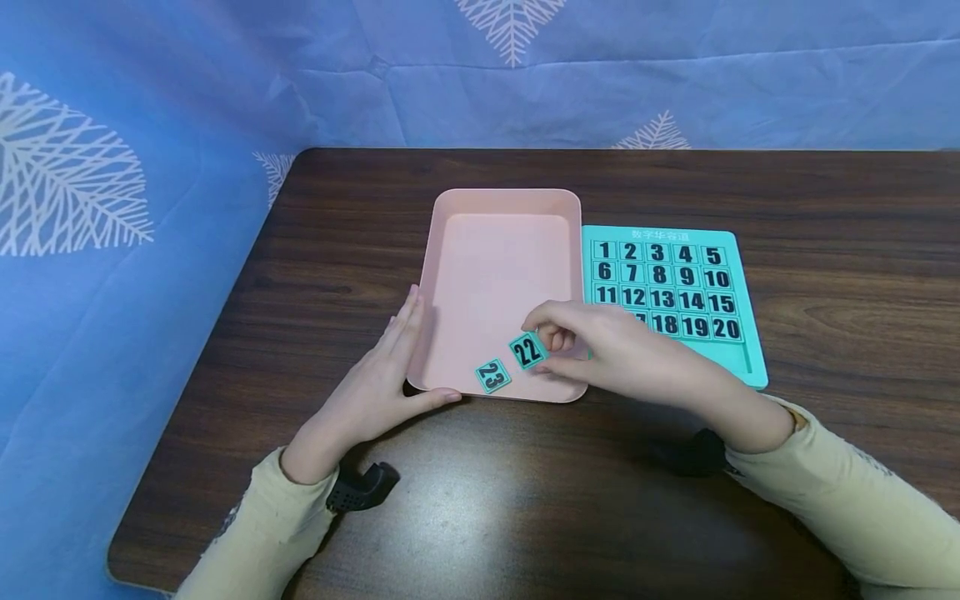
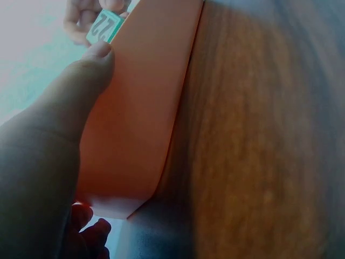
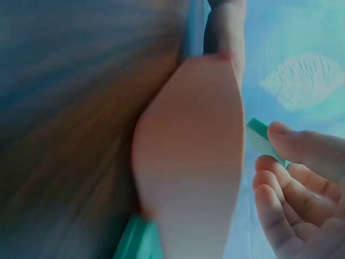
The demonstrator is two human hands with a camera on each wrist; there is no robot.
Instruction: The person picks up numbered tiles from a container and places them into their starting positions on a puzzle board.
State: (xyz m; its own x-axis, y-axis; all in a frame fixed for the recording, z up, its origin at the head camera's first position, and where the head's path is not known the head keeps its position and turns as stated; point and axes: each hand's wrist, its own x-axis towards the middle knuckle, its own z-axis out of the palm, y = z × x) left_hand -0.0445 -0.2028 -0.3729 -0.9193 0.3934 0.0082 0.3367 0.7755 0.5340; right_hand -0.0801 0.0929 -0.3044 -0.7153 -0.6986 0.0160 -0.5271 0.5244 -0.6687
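My right hand (image 1: 626, 346) pinches a turquoise number tile marked 22 (image 1: 528, 351) over the front right of a pink tray (image 1: 502, 258). Thumb and fingertips hold that tile by its edge, clear of the tray's rim in the right wrist view. Another tile, marked 23 (image 1: 492, 377), lies turned near the tray's front wall. My left hand (image 1: 375, 387) rests at the front left corner of the tray, its straight fingers along the left side. Its thumb (image 2: 89, 73) lies over the front rim in the left wrist view.
Against the tray's right side lies a turquoise number board (image 1: 716, 237) with numbered tiles in rows. My right hand hides its lower left part. A dark wooden table (image 1: 847, 275) holds everything, and a blue leaf-patterned cloth (image 1: 420, 75) hangs behind and at the left.
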